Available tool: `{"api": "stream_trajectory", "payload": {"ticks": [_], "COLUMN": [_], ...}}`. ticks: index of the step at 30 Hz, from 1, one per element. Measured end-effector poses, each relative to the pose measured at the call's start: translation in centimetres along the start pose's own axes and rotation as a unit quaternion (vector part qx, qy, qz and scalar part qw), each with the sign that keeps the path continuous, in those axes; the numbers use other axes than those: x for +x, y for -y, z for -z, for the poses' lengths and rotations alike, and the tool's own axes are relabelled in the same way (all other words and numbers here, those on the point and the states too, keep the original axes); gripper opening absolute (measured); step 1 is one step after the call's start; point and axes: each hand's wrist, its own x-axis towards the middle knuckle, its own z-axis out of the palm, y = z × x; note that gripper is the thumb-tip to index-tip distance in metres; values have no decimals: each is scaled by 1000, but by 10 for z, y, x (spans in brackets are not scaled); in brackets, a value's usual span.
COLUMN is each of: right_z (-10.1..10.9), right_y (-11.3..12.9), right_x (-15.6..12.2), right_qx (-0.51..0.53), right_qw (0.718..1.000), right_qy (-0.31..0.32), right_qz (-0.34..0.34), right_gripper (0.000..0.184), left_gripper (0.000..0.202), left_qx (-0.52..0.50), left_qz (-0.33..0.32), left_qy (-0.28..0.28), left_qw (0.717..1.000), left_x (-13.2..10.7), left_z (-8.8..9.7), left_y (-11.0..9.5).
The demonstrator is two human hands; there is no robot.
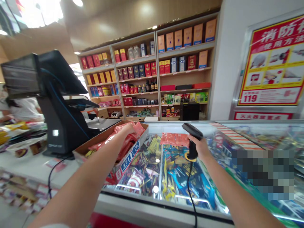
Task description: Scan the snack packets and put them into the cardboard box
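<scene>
- Left hand [129,128]: closed on red plastic packets [129,142] lying in an open brown cardboard box [129,163].
- Right hand [197,145]: gripping a black corded handheld barcode scanner [192,139] above a glass-topped display case [166,126].
- Box position: at the case's left end, just right of a black checkout terminal [59,95] on a white surface [30,167].

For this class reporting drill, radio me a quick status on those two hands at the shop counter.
Left hand on red plastic bags in cardboard box. Right hand gripping barcode scanner. Glass-topped display case beneath both.
</scene>
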Motion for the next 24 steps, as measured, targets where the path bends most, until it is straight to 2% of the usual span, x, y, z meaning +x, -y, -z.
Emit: {"api": "stream_trajectory", "payload": {"ticks": [3, 6, 9, 11, 13, 14, 16, 18, 20, 22, 24], "right_z": [0, -1, -3, -3, -2, -1, 1, 3, 4, 6, 8], "right_y": [0, 3, 6, 6, 5, 4, 2, 2, 3, 6, 8], "right_x": [-1, -4, -6, -6, -6, -5, -5, -5, -7, -7, -7], "right_qx": [-18, -37, -37, -32, -34, -39, -54, -68, -76, -86, -108], "right_qw": [1000, 999, 999, 999, 997, 996, 990, 982, 973, 962, 948], "right_qy": [14, 23, 24, 32, 58, 76, 120, 166, 208, 242, 275], "right_qz": [0, 2, 0, -10, -24, -33, -49, -59, -70, -91, -122], "right_gripper": [28, 28, 28, 28, 28, 28, 28, 28, 29, 31, 32], "left_gripper": [10, 6, 8, 10, 12, 13, 16, 22, 27, 30, 33], "left_qx": [34, 19, -7, -44, -138, -215, -389, -534, -618, -658, -670], "left_qz": [30, 37, 48, 54, 57, 60, 67, 79, 100, 112, 114], "left_qy": [29, 18, -24, -78, -131, -146, -137, -96, -70, -70, -87], "left_qw": [999, 999, 999, 995, 980, 964, 909, 836, 777, 742, 729], "left_x": [-6, -9, -10, -12, -17, -21, -33, -47, -61, -73, -80], "left_z": [-1, 4, 21, 34, 37, 33, 11, -24, -65, -101, -127], "left_y": [-14, -26, -33, -38, -46, -51, -64, -78, -90, -96, -96]}}
